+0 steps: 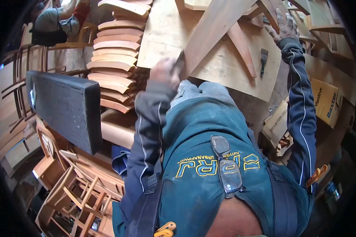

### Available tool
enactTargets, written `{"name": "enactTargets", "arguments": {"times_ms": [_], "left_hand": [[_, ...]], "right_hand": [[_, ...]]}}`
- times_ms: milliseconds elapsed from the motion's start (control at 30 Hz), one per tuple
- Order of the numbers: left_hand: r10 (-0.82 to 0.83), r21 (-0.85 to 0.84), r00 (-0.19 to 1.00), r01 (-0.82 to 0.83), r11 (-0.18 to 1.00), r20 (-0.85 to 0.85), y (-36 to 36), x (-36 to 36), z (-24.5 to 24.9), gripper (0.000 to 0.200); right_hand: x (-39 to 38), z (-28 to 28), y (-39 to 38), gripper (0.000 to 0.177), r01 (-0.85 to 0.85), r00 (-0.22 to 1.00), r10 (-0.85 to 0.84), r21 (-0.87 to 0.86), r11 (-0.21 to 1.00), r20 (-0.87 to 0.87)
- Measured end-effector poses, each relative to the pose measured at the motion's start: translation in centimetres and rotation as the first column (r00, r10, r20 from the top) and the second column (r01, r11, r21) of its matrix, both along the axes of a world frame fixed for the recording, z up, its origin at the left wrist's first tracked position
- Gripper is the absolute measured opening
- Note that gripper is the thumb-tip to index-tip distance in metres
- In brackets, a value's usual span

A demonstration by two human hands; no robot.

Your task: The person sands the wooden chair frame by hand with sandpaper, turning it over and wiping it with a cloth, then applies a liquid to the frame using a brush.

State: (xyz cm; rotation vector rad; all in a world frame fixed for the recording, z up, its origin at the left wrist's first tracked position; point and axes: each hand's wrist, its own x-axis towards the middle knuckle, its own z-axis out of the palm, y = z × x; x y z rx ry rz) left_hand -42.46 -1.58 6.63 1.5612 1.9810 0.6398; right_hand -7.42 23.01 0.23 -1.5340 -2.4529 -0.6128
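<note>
Long plank (213,29) lies slanted across plywood sheet (233,75) on the bench. Left hand (164,73), blurred, is closed round a dark tool (179,62) at the plank's lower end. Right hand (284,25), gloved, rests fingers spread on the timber at the far right, gripping nothing. Spare brush (264,59) lies on the sheet between the hands. Stacked curved slats (114,59) to the left.

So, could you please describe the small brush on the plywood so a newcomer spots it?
Find the big pale plywood sheet ahead of the person. On it, the small dark flat brush lies between a slanted reddish wooden slat and the blue sleeve of the gloved right hand. It is the only dark, untouched thing there.
</note>
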Motion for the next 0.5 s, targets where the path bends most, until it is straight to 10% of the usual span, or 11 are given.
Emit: {"name": "enactTargets", "arguments": {"times_ms": [67, 500], "left_hand": [[0.142, -0.226, 0.989, -0.128, 0.966, 0.047, 3.3, 1.1, 0.9, 0.030], [0.105, -0.177, 0.972, -0.068, 0.982, 0.208, 4.2, 0.2, -1.5, 0.033]], "right_hand": [[0.2, 0.5, 0.5, 0.072, -0.029, 1.000, 0.029, -0.035, 0.999, 0.012], [-1.9, 6.1, -2.2, 0.079, 0.061, 0.998, -0.070, -0.393, 0.917, -0.009]]}}
